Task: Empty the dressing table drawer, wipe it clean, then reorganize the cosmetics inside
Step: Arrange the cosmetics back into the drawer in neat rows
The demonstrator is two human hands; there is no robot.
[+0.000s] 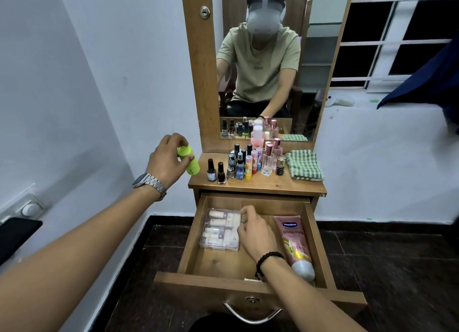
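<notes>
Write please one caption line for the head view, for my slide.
Left hand holds a lime-green bottle beside the tabletop; right hand grips the clear case in the open drawer.

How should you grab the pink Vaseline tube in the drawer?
Probably around its middle, coming straight down from above. The Vaseline tube lies flat along the drawer's right wall, cap toward the front, so only its top and left side are free. The right hand is nearest, at the clear case.
</notes>
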